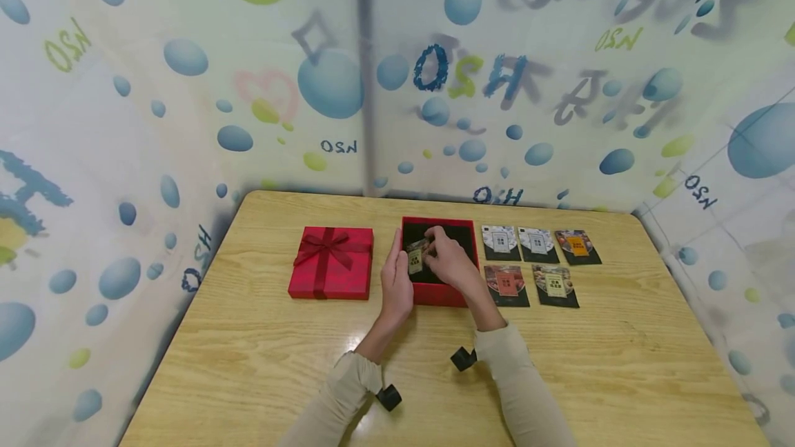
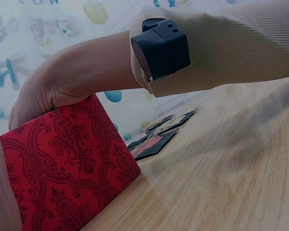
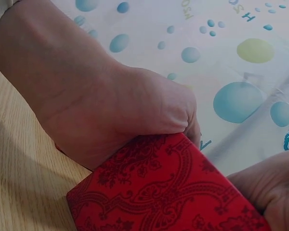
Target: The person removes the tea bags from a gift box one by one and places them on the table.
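Observation:
A red patterned gift box [image 1: 439, 295] with a dark inside stands uncovered at the table's middle. My left hand [image 1: 396, 286] rests along its left wall, fingers straight. Inside the box, a small printed packet [image 1: 415, 261] with a pale yellow label leans near the left wall. The fingers of my right hand [image 1: 450, 261] pinch its right edge. In the right wrist view the box wall [image 3: 168, 187] hides those fingertips and the packet. The left wrist view shows my left hand [image 2: 1, 192] against the box side.
A red lid [image 1: 348, 281] with a dark red ribbon bow lies left of the box. Several flat packets lie in two rows to its right, among them a white one [image 1: 500, 243], an orange-labelled one [image 1: 578, 247] and a red-labelled one [image 1: 506, 285]. A patterned curtain stands behind the table.

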Demonstrator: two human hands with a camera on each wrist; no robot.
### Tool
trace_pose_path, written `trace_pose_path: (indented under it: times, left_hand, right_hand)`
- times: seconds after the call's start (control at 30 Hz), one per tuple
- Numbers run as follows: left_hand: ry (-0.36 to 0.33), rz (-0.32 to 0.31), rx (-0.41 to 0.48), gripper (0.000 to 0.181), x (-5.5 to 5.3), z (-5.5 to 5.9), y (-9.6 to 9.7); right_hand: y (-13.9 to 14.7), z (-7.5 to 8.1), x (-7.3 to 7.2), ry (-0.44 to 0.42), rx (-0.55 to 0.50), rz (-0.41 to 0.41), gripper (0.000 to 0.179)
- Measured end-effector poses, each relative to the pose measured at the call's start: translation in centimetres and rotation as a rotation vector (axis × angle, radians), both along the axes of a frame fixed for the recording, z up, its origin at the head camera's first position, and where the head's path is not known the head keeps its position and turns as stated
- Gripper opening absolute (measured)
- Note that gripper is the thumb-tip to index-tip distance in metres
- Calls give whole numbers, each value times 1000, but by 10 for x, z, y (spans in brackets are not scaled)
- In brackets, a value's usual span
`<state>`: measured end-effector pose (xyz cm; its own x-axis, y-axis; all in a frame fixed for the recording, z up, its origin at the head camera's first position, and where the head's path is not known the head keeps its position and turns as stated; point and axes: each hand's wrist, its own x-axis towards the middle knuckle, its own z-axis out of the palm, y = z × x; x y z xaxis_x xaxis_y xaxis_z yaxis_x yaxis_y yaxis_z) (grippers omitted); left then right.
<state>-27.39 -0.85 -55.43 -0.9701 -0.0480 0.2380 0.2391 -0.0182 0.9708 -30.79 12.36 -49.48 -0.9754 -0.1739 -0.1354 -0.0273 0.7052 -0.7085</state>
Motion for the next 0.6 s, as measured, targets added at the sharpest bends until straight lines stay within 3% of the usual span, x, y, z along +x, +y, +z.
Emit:
trace_pose_path:
  times: [0.37,0.6]
  left_hand:
    - [5,10,-12,52,0,-1,2]
    - [17,12,9,51,0,-2,2]
  right_hand:
    - [6,-2,1,6,-142,44,49]
    - [4,-2,-1,-5,-50,157,45]
